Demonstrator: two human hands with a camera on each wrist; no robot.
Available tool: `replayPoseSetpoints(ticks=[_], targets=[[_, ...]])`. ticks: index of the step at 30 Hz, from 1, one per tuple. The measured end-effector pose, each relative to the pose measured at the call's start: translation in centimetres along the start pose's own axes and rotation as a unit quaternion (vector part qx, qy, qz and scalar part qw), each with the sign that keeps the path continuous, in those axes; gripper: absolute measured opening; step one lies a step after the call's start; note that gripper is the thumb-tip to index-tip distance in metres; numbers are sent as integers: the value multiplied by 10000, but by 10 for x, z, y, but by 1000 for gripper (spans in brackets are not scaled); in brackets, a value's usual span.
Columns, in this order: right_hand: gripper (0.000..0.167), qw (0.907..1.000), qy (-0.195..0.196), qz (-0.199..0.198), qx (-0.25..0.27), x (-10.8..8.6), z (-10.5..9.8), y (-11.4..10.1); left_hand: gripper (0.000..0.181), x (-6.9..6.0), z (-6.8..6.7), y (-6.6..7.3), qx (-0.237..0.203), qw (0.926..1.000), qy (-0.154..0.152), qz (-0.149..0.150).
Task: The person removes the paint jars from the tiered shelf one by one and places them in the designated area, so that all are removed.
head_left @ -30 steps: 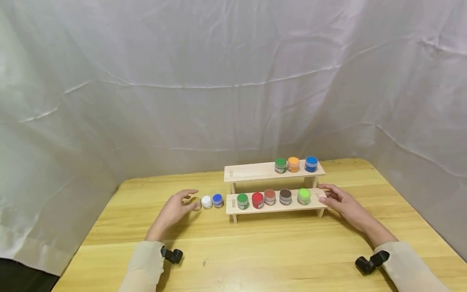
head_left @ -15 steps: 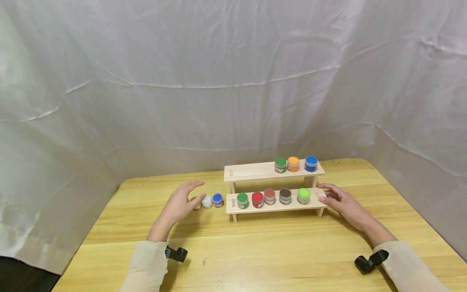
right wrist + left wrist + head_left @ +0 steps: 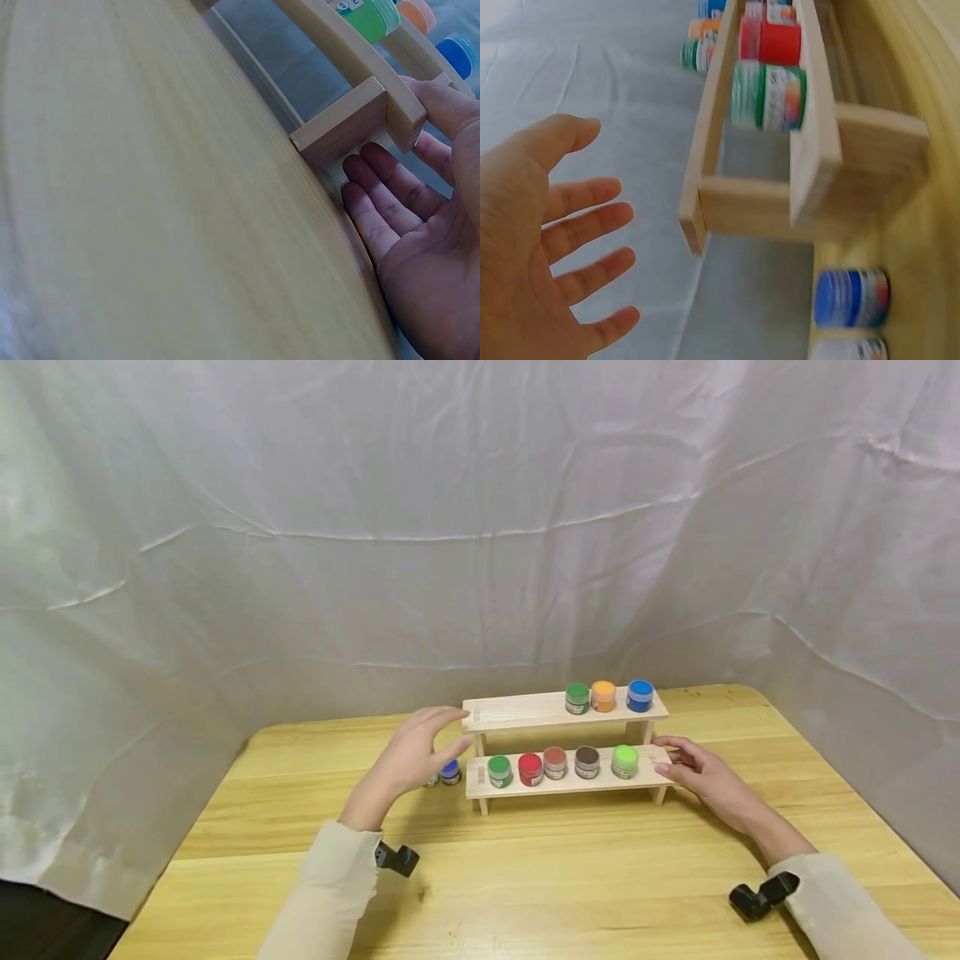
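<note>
My left hand (image 3: 408,762) hovers at the left end of a two-tier wooden rack (image 3: 517,711), fingers spread. The left wrist view shows that hand (image 3: 525,247) holding nothing, apart from the rack. My right hand (image 3: 711,789) grips the right end of the lower board; in the right wrist view its thumb lies over the board and its other fingers are below and beside it. Several paint jars stand along the lower board, from a green jar (image 3: 499,772) to a lime jar (image 3: 625,762). Above are a green jar (image 3: 577,698), an orange jar (image 3: 603,697) and a blue jar (image 3: 640,696).
On the wooden table (image 3: 525,877), left of the rack, a dark blue jar (image 3: 853,298) and a white jar (image 3: 851,350) stand side by side. My left hand partly hides them in the head view. A grey cloth (image 3: 375,527) hangs behind the table.
My left hand has moved right and away from me, from beside the leftmost loose jar, past the white and blue jars, to the rack's left end. The right hand has stayed in place.
</note>
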State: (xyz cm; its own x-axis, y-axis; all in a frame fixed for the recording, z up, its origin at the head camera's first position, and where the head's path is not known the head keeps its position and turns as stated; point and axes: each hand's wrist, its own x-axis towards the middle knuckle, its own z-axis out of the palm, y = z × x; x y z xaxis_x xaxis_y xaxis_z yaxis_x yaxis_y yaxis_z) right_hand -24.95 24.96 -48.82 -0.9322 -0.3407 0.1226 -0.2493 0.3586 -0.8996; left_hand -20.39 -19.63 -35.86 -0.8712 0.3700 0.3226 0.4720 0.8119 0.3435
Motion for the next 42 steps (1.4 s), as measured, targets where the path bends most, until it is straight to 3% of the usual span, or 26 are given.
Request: replayPoseSetpoints(ticks=[17,27,42], targets=[[55,10000,-54,55,41,0,0,-1,61,55,15,44,-328,9971,-640,268],[54,9999,-22,-9,116,1,1,1,64,90,23,65,92,9931,-1112,373],[53,10000,-7,-18,93,-1,0,-3,54,129,45,77,-126,9898,-1327,496]])
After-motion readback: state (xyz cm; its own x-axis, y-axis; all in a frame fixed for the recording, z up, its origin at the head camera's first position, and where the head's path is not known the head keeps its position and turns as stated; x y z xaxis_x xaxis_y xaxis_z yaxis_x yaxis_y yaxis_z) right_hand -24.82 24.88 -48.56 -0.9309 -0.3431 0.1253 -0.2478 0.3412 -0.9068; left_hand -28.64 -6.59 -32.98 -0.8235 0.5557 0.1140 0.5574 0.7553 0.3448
